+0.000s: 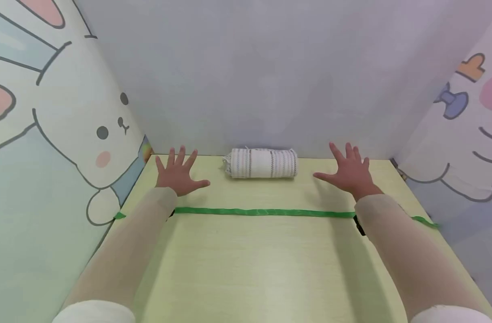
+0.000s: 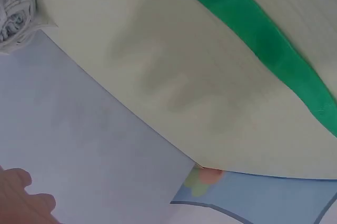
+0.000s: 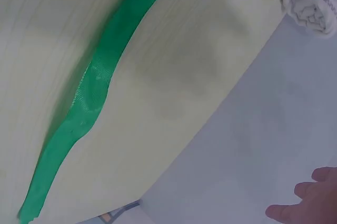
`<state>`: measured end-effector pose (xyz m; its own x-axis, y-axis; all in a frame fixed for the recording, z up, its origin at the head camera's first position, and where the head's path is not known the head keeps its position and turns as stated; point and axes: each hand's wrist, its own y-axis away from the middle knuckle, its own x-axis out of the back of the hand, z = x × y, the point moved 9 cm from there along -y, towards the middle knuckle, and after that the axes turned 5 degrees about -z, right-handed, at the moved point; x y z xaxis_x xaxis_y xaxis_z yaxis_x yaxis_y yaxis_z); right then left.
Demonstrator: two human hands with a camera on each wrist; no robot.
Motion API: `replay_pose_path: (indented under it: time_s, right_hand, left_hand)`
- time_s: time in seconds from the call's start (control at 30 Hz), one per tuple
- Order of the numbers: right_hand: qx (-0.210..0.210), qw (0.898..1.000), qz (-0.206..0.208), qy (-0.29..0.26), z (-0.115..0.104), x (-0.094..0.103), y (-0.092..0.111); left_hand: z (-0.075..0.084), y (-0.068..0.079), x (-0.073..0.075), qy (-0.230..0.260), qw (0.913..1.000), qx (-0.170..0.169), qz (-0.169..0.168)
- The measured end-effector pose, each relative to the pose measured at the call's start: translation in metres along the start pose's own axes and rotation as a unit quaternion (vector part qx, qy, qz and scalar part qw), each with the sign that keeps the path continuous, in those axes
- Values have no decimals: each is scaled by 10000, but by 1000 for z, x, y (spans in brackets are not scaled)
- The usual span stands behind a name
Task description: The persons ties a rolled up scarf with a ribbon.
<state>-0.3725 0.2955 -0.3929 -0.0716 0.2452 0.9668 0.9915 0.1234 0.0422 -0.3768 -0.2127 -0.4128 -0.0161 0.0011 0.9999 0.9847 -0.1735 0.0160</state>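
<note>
A rolled, striped white towel (image 1: 264,163) lies at the far edge of the table, against the back wall. To its left, my left hand (image 1: 177,174) is held over the table with fingers spread and nothing in it. On the other side my right hand (image 1: 349,172) is likewise spread and holds nothing. Both hands are apart from the towel. In the left wrist view, part of the left hand (image 2: 23,200) shows at the lower left, and the towel's coiled end (image 2: 16,16) at the upper left. The right wrist view catches the towel's other end (image 3: 311,4) and some right-hand fingers (image 3: 310,200).
A green tape strip (image 1: 262,211) crosses the pale wooden table (image 1: 266,264) from side to side, passing under both forearms. Behind stands a plain grey-white back wall (image 1: 254,80). Side panels with a cartoon rabbit (image 1: 80,107) and another cartoon figure (image 1: 464,134) flank the table.
</note>
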Motion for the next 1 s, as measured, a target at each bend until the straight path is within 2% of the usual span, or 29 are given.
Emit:
replay_pose_path:
  time_s: [0.13,0.33,0.67,0.83,1.0]
  right_hand:
    - [138,9999,46,-50,-18,-3,-6]
    - [383,9991,172,21,-45,-11,-23]
    - [914,9934,653,-234,-79,-45,-41]
    - [976,9921,726,-305,-94,-55,-53]
    - [1134,9922,511,-103,-110,-65,-63]
  left_hand:
    - [14,-6,2,71,9998,-198,48]
    - [41,-27,4,141,9982,-528,227]
    - [100,-53,-18,139,9934,-1083,352]
    - [120,-65,-16,-241,9902,-1304,437]
    - [145,-71,-18,-770,9766,-1946,500]
